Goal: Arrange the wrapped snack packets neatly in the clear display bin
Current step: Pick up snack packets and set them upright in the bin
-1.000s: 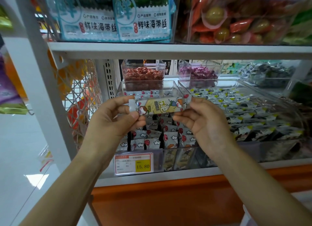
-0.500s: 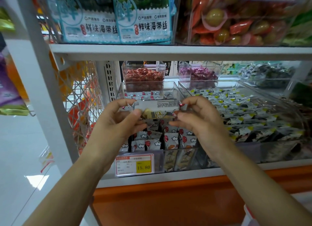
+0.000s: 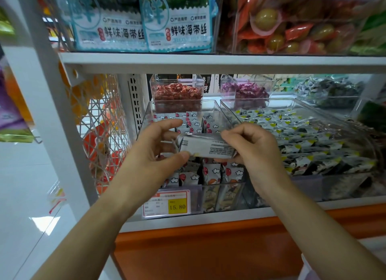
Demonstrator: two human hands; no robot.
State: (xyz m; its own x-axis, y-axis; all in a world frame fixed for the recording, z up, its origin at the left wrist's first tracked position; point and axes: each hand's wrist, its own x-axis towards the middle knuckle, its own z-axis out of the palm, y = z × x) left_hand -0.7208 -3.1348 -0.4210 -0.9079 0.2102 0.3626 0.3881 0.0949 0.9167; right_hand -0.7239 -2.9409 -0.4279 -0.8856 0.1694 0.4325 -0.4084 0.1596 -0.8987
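A long wrapped snack packet [image 3: 205, 146] is held level over the clear display bin [image 3: 215, 109], its silver printed back turned up. My left hand [image 3: 154, 154] pinches its left end between thumb and fingers. My right hand [image 3: 255, 149] pinches its right end. Below the packet, the bin holds several upright packets [image 3: 213, 173] with red-and-white cloud wrappers, standing in rows. My hands hide the middle rows.
A price tag reading 15.80 [image 3: 167, 204] hangs on the bin's front. To the right lies a wider clear bin of dark-and-yellow packets [image 3: 302, 133]. Bins of red [image 3: 177, 95] and purple candies [image 3: 244, 90] stand behind. The upper shelf board [image 3: 208, 60] sits close overhead. A wire rack [image 3: 100, 133] is at left.
Both hands have rolled the packet over, from its yellow printed front to its silver back, and lowered it slightly toward the bin.
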